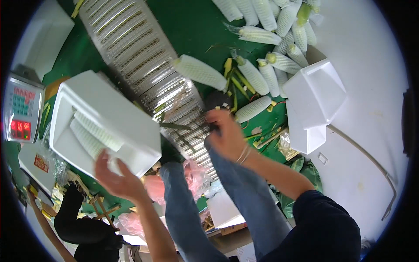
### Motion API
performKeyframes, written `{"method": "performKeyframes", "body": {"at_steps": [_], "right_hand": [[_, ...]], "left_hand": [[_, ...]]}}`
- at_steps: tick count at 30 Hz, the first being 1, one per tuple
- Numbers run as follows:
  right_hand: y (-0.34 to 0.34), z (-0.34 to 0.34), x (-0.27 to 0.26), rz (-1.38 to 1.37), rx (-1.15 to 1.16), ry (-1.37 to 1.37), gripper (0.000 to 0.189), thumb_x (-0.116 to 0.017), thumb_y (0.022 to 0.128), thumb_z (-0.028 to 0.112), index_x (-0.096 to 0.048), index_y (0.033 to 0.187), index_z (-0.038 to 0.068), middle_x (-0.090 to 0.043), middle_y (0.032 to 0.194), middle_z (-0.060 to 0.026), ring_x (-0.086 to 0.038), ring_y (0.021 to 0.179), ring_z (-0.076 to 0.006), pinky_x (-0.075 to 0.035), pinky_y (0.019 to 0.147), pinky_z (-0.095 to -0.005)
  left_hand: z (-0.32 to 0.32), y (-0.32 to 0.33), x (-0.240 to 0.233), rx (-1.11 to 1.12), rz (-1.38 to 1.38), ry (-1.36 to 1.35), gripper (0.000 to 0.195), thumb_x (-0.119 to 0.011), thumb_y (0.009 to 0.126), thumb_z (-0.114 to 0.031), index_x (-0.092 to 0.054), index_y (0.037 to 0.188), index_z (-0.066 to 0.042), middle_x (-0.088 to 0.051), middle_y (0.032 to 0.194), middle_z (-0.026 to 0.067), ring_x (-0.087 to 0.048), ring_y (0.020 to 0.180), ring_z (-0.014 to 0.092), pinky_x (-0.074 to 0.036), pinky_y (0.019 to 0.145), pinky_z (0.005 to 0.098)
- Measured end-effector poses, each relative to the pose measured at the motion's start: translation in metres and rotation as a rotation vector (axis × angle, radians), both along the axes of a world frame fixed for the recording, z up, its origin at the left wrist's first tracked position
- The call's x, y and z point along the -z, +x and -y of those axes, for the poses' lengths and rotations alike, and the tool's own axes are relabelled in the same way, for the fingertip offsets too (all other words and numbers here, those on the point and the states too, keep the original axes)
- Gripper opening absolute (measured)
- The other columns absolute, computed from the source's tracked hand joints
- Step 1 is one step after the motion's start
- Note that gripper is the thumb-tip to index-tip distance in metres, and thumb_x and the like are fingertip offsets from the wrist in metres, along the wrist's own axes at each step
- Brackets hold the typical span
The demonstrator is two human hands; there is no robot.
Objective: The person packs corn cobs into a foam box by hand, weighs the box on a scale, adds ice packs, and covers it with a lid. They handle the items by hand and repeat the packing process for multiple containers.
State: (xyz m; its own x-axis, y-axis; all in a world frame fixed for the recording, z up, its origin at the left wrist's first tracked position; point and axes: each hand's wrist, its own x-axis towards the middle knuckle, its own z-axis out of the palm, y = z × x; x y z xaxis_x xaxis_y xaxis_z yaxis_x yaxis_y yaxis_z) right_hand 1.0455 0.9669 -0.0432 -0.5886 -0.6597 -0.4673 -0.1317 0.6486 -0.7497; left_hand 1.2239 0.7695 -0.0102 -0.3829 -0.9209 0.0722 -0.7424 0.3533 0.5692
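Observation:
My left hand (119, 180) is at the mouth of a white foam box (131, 122), fingers apart, with nothing held between them. Inside the box lie ears of corn in white foam net sleeves (86, 137), just beyond my fingertips. My right hand (226, 134) is blurred above my knee, its fingers curled near a small dark object (214, 127); whether it grips that object cannot be told. Past that hand, another sleeved ear (201, 72) rests across the edge of a slotted metal strip (134, 42).
Many sleeved ears (262, 36) are heaped on the green floor (183, 19). White foam lids or boxes (317, 95) stand at right. A digital scale (23, 108) with a lit display is at far left. Husk scraps (240, 82) litter the floor. Another person's dark-clothed leg (85, 229) shows at lower left.

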Motion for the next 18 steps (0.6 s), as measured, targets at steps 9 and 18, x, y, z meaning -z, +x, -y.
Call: {"method": "performKeyframes", "body": {"at_steps": [9, 18], "right_hand": [[-0.161, -0.125, 0.191, -0.830, -0.087, 0.633, 0.055, -0.067, 0.067, 0.013, -0.041, 0.114, -0.001, -0.049, 0.108, -0.0181, -0.047, 0.105, -0.0342, -0.038, 0.092, -0.0426], [-0.159, -0.181, 0.100, -0.207, 0.433, 0.294, 0.051, -0.071, 0.063, 0.015, -0.048, 0.107, 0.002, -0.058, 0.090, -0.0162, -0.058, 0.085, -0.0315, -0.047, 0.077, -0.0418]], "left_hand": [[-0.121, -0.217, 0.214, -0.426, -0.034, 0.889, 0.083, -0.075, 0.072, -0.031, -0.023, 0.119, 0.015, -0.043, 0.114, 0.0231, -0.050, 0.098, 0.028, -0.043, 0.083, 0.0346], [-0.140, -0.256, 0.210, -0.171, -0.273, 0.891, 0.074, -0.078, 0.061, -0.019, -0.033, 0.115, 0.006, -0.055, 0.103, 0.0241, -0.058, 0.092, 0.032, -0.052, 0.079, 0.0388]]}}
